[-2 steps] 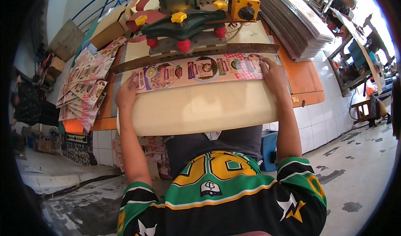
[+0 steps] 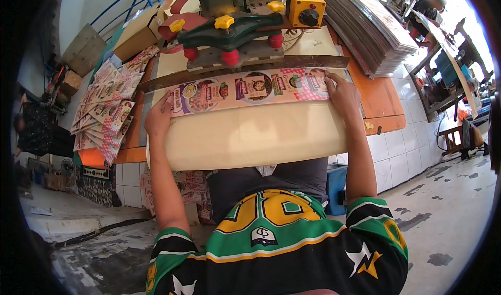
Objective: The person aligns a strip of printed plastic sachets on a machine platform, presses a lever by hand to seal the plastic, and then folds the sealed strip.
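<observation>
A long printed strip (image 2: 284, 89) in pink and orange, with pictures of food bowls, lies across a cream-coloured sheet (image 2: 255, 136) whose front edge curves down over the table edge. My left hand (image 2: 158, 118) is closed on the strip's left end. At the opposite end, my right hand (image 2: 343, 93) pinches the strip near its upper corner. The strip's far edge sits right by a long dark metal bar (image 2: 313, 62) on a press. Above that bar is the press's dark green clamp (image 2: 245, 27), with yellow star knobs and red feet.
Loose printed packs (image 2: 104, 109) are heaped on the orange table at left, before an open cardboard box (image 2: 136, 36). A yellow control box (image 2: 306, 9) with a black dial stands behind. At right rises a tall stack of flat sheets (image 2: 373, 31). Other people are in the background.
</observation>
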`<state>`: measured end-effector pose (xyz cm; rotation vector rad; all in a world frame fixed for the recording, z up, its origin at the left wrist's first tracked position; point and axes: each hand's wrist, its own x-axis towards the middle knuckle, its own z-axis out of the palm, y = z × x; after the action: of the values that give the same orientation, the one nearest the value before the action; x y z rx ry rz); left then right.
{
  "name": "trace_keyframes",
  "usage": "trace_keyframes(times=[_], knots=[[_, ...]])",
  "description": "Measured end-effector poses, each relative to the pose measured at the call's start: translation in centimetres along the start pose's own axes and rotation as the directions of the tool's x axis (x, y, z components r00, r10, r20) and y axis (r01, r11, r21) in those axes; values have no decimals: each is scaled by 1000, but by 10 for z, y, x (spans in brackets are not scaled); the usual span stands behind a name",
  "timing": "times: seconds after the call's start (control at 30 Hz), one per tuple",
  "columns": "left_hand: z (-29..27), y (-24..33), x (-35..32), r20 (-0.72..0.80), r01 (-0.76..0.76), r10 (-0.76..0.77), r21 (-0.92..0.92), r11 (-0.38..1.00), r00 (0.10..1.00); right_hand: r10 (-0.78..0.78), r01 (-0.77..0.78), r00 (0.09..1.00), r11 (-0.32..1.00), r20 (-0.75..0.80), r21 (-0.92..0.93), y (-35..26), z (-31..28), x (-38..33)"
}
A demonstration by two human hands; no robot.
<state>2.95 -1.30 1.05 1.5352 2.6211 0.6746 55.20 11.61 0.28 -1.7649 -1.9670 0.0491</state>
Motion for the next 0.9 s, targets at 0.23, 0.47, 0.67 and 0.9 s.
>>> trace_keyframes(times=[0.23, 0.47, 0.67, 0.9], knots=[[6, -9, 3, -27, -7, 7, 7, 1000, 1000, 52, -51, 997, 999, 49, -6, -5, -4, -1], [13, -13, -3, -166, -103, 76, -161, 982, 983, 37, -35, 998, 999, -51, 22, -6, 1, -6], [14, -15, -1, -254, -175, 100, -293, 940, 962, 43, -17, 995, 961, -88, 275, -5, -5, -6], [14, -17, 0, -267, -200, 105, -360, 911, 958, 50, 0, 994, 893, -100, 449, 2, -2, -4]])
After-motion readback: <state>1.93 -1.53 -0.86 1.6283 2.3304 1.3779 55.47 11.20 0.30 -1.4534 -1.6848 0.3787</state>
